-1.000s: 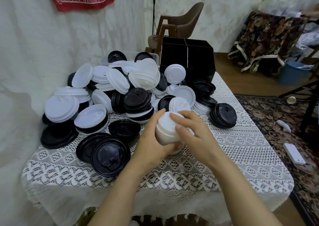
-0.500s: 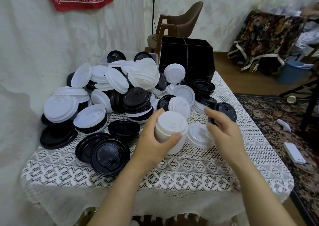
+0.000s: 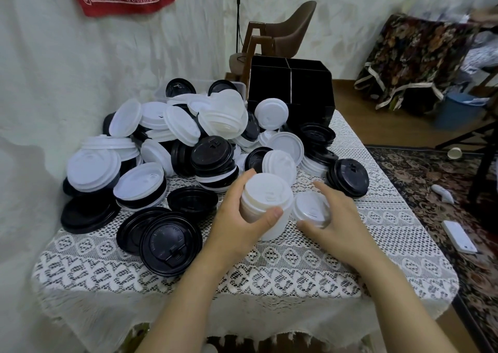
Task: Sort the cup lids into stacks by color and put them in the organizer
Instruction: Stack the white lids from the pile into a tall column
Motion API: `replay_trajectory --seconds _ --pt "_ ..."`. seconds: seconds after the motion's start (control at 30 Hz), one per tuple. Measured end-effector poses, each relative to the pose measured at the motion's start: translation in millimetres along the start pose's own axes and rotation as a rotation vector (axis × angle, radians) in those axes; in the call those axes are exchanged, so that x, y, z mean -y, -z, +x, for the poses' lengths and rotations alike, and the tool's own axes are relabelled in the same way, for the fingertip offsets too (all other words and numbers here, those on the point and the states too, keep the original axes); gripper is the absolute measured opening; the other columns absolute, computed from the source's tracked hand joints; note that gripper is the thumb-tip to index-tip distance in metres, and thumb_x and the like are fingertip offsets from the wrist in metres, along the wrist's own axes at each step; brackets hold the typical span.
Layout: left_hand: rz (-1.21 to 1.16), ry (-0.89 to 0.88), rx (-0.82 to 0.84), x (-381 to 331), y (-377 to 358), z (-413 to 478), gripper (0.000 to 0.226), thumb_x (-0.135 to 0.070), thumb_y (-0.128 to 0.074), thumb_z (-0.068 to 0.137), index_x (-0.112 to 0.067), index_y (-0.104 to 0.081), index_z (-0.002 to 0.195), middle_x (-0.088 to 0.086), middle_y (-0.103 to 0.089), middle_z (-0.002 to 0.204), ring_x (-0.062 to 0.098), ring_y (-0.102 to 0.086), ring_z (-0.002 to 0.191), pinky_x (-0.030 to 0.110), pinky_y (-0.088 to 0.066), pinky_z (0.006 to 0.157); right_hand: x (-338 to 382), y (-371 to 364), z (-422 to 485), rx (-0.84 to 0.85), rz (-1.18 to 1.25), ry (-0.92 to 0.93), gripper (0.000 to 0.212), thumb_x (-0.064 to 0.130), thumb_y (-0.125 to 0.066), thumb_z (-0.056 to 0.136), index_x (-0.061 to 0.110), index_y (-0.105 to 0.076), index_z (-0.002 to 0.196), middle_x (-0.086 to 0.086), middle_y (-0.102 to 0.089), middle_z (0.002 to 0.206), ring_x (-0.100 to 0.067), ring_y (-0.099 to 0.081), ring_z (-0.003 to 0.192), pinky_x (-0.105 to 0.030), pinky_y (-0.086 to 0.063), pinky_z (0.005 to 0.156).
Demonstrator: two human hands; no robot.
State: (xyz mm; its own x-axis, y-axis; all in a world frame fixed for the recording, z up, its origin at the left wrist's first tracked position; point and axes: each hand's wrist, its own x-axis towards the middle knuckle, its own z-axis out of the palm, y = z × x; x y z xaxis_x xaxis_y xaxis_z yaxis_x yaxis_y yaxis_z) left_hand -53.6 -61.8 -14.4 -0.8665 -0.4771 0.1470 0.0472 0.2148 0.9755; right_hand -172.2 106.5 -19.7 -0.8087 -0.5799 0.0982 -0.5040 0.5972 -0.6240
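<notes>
Dropped since half a second back: right hand (image 3: 340, 217), then spread and hovering over the loose white lid (image 3: 310, 207), now down on it, thumb at the near rim, fingertips curled over the far rim, pinching it across its width. Gripped so, presumably, to lift it flat and cap it straight onto the pile alongside.

Just beside it, left hand (image 3: 237, 217) wrapped round the stack of white lids (image 3: 266, 199), thumb across the near side, fingers behind, steadying it over the middle of the lace tablecloth (image 3: 296, 266). Resting on the cloth or held just off it: cannot tell. Long axis of the stack near upright, leaning slightly, domed top facing up toward the camera, sip tab at the near edge. Loose lid dome up, lying flat, tab also nearward, so already facing as the stack does.

Off to the left, large black lids (image 3: 171, 242), overlapping, tops up. Behind, mixed heap of white and black lids (image 3: 186, 128), tilted every way, unsorted. Right of the heap, short stack of black lids (image 3: 347, 177), leaning. Farthest, at the back edge of the table, black organizer (image 3: 291, 91), compartments too dark to read.
</notes>
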Motion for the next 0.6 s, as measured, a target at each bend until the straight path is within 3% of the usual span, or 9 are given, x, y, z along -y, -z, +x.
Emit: replay_trajectory --seconds 0.13,0.23,0.37,0.5,0.6 --pt "-0.039 0.023 0.016 -0.5 1.0 -0.7 0.086 -0.043 -0.077 0.063 -0.032 -0.040 0.140 -0.014 -0.050 0.134 -0.003 -0.050 0.118 0.007 -0.044 0.089 4.6 8.1 -0.9 -0.135 0.141 0.065 0.069 0.033 -0.080 0.075 0.035 -0.045 0.135 0.018 -0.046 0.125 -0.008 -0.043 0.121 -0.031 -0.039 0.101" --pt "-0.051 0.036 0.029 0.0 1.8 -1.0 0.085 -0.040 -0.083 0.067 -0.035 -0.039 0.139 -0.015 -0.051 0.132 -0.004 -0.051 0.117 0.010 -0.046 0.088 25.2 18.6 -1.4 -0.206 0.313 0.184 0.054 0.035 -0.080 0.077 0.046 -0.049 0.119 0.028 -0.047 0.124 0.015 -0.043 0.115 -0.009 -0.035 0.093" --pt "-0.067 0.050 0.036 -3.5 2.5 -2.3 0.087 -0.041 -0.083 0.064 -0.039 -0.037 0.138 -0.019 -0.052 0.129 -0.008 -0.053 0.114 0.014 -0.048 0.091 52.3 12.3 0.4 -0.068 0.342 0.264 0.056 0.045 -0.073 0.073 0.041 -0.054 0.126 0.018 -0.043 0.143 0.006 -0.034 0.133 -0.014 -0.026 0.109" --pt "-0.057 0.036 0.038 0.4 3.2 -0.8 0.088 -0.049 -0.085 0.062 -0.038 -0.042 0.138 -0.016 -0.058 0.127 0.003 -0.056 0.117 0.033 -0.051 0.098 64.3 2.9 2.9 0.040 0.304 0.276 0.061 0.053 -0.066 0.069 0.044 -0.052 0.127 0.019 -0.038 0.145 0.005 -0.028 0.135 -0.001 -0.016 0.104" --pt "-0.050 0.041 0.030 4.4 2.7 1.6 0.090 -0.046 -0.085 0.058 -0.037 -0.043 0.137 -0.012 -0.059 0.128 0.007 -0.057 0.118 0.039 -0.050 0.099 66.6 -0.7 4.0 0.101 0.295 0.269 0.059 0.055 -0.063 0.069 0.045 -0.050 0.126 0.022 -0.037 0.142 0.006 -0.027 0.134 0.005 -0.014 0.098"
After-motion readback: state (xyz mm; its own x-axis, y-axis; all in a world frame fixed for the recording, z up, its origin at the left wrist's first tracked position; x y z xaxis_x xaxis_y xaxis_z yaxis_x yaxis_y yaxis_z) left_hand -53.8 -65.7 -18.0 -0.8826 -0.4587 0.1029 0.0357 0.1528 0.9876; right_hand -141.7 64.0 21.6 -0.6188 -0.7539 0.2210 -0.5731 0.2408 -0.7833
